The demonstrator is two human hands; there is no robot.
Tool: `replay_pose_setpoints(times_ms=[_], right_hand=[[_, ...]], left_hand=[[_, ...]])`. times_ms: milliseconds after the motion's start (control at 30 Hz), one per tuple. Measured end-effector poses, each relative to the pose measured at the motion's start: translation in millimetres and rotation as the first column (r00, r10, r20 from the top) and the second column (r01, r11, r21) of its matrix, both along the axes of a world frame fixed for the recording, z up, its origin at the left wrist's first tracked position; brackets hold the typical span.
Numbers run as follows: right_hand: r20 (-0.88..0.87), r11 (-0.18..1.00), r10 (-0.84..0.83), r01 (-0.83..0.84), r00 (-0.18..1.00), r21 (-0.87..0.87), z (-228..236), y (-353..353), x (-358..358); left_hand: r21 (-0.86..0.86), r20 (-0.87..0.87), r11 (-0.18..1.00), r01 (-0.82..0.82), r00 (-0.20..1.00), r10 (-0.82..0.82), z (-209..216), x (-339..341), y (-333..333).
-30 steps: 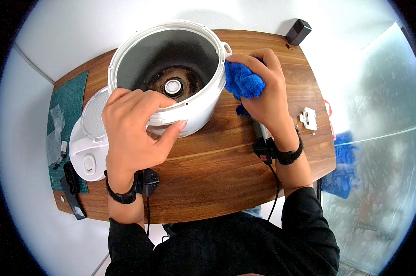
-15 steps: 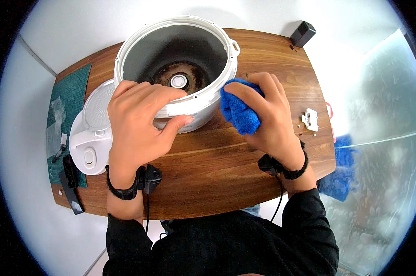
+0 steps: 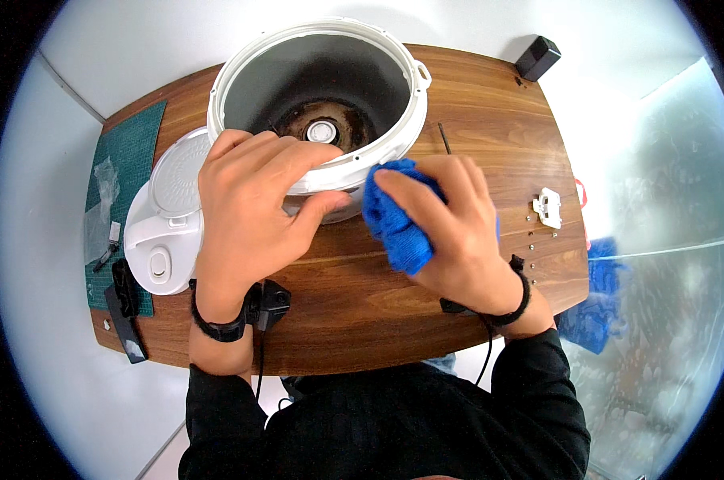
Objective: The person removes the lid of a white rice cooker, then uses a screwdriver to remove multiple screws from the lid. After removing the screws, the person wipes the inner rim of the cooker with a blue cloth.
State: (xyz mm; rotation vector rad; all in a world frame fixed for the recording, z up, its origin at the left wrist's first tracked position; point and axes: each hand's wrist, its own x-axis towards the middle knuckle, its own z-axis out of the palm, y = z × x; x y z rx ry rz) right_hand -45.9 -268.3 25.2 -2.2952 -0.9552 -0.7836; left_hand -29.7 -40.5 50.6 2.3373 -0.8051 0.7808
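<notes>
A white rice cooker body point(image 3: 382, 150) stands without its lid; its grey inside shows, with a brown-stained bottom and a round white piece in the centre. My left hand point(image 3: 254, 196) is closed over its near rim, thumb against the outer wall and fingers on top. In my right hand point(image 3: 458, 232) is a bunched blue cloth point(image 3: 398, 224), squeezed between thumb and fingers. The cloth is beside the cooker's near right outer wall; whether it touches is hard to make out. Left of the cooker, the white lid point(image 3: 160, 238) lies partly behind my left hand.
A green cutting mat point(image 3: 130, 152) lies at the left with a clear plastic bag point(image 3: 102, 196) on it. A thin dark rod point(image 3: 444, 138) is behind my right hand. At right are a white plastic part point(image 3: 548, 208), several small screws and a black box point(image 3: 537, 58).
My right hand has drawn the cloth toward me and slightly left, uncovering the thin dark rod. My left hand stays on the rim. The whole view has shifted slightly.
</notes>
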Motion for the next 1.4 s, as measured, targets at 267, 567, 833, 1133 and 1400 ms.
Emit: replay_pose_setpoints(times_ms=[267,567,833,1133,1400], right_hand=[[-0.034,0.997,-0.066,0.065,0.997,-0.046,15,-10,6],[-0.007,1.0,-0.019,0.019,1.0,0.019,5,9,0],[-0.003,1.0,0.002,-0.002,1.0,0.014,8,15,-1],[-0.038,0.998,-0.05,0.049,0.998,-0.028,6,27,-8],[-0.098,0.995,-0.093,0.088,0.991,-0.056,15,15,-8]], left_hand=[[0.078,0.006,0.997,0.009,1.0,-0.01,0,-2,-4],[0.089,-0.002,0.996,0.013,1.0,-0.013,-1,-3,-9],[0.076,0.007,0.997,0.021,1.0,-0.022,-1,-4,-8],[0.081,0.06,0.996,0.029,0.998,-0.034,-3,1,-11],[0.088,0.027,0.995,0.051,0.998,-0.053,-4,-3,-9]])
